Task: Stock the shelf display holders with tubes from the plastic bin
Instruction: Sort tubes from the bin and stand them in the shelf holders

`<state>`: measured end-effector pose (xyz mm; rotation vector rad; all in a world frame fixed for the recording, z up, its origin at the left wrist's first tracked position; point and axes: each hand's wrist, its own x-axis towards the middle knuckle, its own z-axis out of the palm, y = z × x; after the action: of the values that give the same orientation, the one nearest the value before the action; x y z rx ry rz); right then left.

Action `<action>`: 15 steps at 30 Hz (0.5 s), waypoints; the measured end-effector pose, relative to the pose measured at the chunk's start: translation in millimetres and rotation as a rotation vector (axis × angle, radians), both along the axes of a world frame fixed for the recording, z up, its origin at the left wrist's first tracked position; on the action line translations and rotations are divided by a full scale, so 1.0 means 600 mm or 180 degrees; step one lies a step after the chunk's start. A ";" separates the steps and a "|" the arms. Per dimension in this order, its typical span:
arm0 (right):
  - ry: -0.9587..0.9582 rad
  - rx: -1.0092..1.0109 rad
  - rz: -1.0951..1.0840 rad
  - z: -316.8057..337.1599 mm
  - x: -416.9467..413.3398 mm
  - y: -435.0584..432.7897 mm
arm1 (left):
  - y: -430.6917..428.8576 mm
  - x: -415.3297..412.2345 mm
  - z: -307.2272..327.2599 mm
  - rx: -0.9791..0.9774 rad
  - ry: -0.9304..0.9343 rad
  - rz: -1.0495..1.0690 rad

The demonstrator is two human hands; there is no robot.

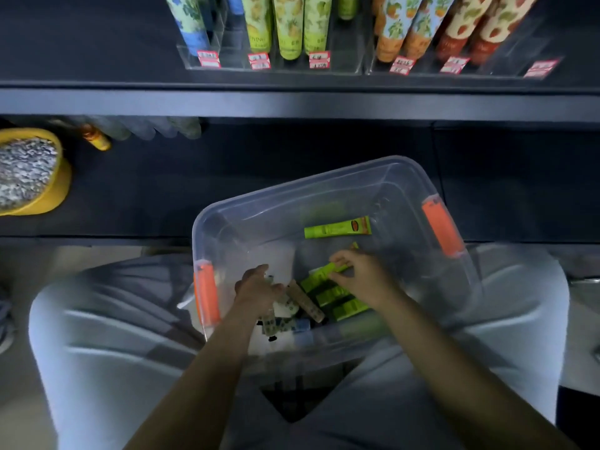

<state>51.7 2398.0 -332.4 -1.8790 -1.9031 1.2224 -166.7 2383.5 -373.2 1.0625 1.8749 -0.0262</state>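
Note:
A clear plastic bin (324, 186) with orange latches rests on my lap. Both hands reach into it. My right hand (360, 274) pinches a lime-green tube (321, 275) above a pile of several green tubes (341, 303). My left hand (259, 290) grips a bundle of pale patterned tubes (276, 323), with a tan tube (306, 303) beside it. One more green tube (337, 228) lies alone toward the bin's far side. Clear display holders (344, 64) on the upper shelf carry upright tubes.
The holders hold blue (191, 24), yellow-green (285, 27), orange (399, 30) and red strawberry-print tubes (467, 30), with pink price tags in front. The far-right slot (519, 47) looks vacant. A yellow container (29, 173) of speckled items sits on the lower shelf at left.

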 end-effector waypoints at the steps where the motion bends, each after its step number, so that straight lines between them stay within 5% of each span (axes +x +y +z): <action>1: -0.0072 0.0011 0.0046 -0.003 0.000 0.001 | 0.004 0.001 -0.004 -0.0031 0.0013 0.0040; 15: 0.0124 0.0124 -0.0136 -0.017 0.004 0.011 | 0.023 0.007 -0.019 0.0110 0.0347 0.0257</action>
<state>54.2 2404.8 -342.5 -1.8526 -1.8437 1.1918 -162.4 2397.4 -384.4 1.0258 2.0216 -0.0051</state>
